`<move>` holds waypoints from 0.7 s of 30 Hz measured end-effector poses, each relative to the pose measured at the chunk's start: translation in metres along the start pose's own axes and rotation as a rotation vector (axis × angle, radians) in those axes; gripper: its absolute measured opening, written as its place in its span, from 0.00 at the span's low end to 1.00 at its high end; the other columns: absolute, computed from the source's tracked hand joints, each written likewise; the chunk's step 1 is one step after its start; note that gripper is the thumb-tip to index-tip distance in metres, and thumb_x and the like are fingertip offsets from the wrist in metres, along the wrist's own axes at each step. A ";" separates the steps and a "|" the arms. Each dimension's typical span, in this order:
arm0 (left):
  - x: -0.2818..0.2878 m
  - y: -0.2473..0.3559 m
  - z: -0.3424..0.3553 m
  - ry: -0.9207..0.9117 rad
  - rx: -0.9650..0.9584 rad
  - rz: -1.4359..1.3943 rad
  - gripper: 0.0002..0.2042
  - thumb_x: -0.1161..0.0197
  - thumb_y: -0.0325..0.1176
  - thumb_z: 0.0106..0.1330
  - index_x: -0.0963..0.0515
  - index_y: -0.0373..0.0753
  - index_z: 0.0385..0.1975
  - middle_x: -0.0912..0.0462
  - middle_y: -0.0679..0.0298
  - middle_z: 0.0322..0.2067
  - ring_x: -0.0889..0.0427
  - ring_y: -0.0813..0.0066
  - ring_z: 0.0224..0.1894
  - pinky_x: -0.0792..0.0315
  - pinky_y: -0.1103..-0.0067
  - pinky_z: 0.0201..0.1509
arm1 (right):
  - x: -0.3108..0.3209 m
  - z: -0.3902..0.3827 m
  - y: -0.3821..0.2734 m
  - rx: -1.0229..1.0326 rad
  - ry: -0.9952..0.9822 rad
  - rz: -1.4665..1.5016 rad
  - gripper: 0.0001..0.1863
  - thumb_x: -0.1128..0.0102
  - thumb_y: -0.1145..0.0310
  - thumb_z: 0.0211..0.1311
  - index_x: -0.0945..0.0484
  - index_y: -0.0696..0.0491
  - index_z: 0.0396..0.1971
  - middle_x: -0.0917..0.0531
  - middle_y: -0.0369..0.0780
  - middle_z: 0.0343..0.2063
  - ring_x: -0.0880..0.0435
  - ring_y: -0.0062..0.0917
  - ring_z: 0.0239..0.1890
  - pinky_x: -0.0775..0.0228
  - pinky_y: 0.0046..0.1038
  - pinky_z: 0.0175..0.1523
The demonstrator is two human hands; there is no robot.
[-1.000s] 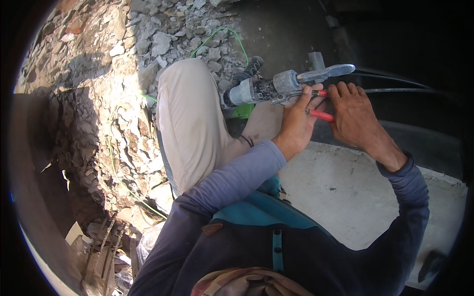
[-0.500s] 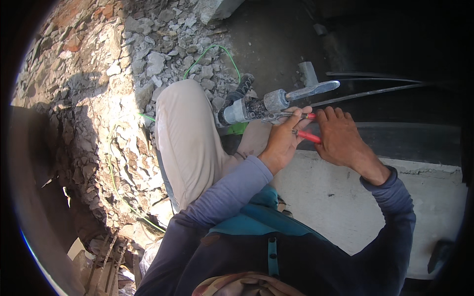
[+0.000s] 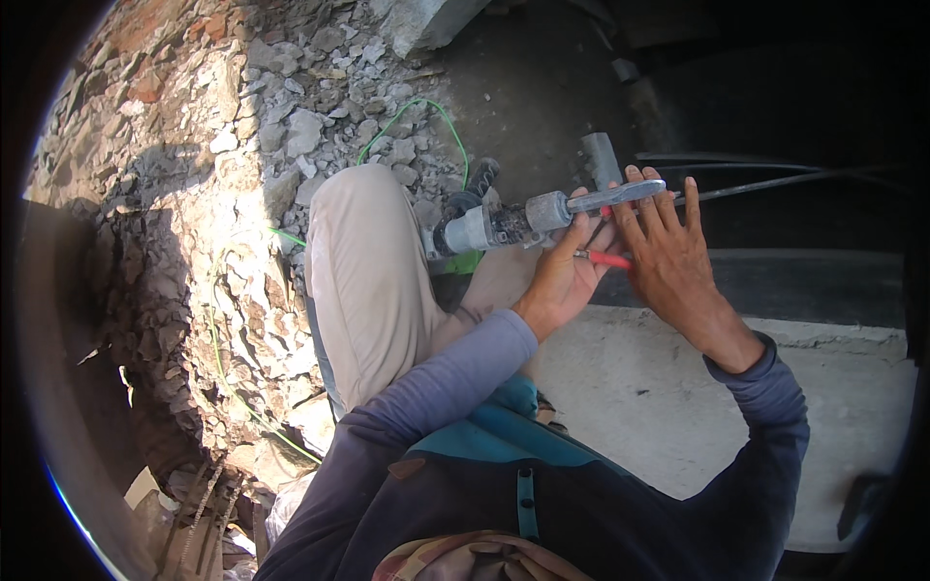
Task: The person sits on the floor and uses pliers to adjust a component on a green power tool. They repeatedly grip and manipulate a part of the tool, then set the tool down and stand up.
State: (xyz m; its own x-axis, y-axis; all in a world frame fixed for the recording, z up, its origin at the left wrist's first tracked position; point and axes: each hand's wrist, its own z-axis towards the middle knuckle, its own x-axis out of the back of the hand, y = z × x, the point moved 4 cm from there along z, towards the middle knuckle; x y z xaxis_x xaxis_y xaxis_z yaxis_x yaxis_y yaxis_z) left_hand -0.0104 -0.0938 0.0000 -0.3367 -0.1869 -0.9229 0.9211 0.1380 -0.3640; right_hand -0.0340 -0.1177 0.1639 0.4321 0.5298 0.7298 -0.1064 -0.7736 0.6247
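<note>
A grey demolition hammer (image 3: 470, 230) lies beside my raised knee (image 3: 354, 261), its chisel bit (image 3: 642, 190) pointing right. My left hand (image 3: 567, 269) is wrapped round red-handled pliers (image 3: 608, 259) just under the tool's front end. My right hand (image 3: 668, 257) has its fingers stretched apart at the chisel and the pliers; its palm and the upper plier handle are mostly hidden.
Broken masonry rubble (image 3: 174, 281) covers the left, crossed by a thin green cable (image 3: 426, 102). A pale concrete ledge (image 3: 756, 416) lies at the right. Dark ground behind holds long thin rods (image 3: 756, 184). Rusty bars (image 3: 203, 508) lie at the lower left.
My right hand's fingers have opened from their bent grip at the plier handle and now reach up to the chisel. The tool and hands sit slightly lower in the picture.
</note>
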 end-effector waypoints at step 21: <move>-0.002 0.009 0.009 0.111 -0.045 0.023 0.25 0.39 0.41 0.85 0.33 0.44 0.77 0.32 0.61 0.79 0.39 0.62 0.85 0.46 0.56 0.88 | 0.003 0.028 0.013 0.143 0.080 -0.032 0.30 0.26 0.67 0.57 0.20 0.67 0.57 0.17 0.54 0.50 0.20 0.47 0.58 0.31 0.49 0.72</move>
State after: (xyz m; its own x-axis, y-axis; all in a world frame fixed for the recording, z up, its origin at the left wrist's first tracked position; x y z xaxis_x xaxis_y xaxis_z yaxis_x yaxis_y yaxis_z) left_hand 0.0000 -0.1013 -0.0002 -0.3377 -0.0744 -0.9383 0.9199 0.1853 -0.3457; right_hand -0.0092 -0.1359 0.1664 0.3601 0.5763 0.7336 0.0375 -0.7947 0.6059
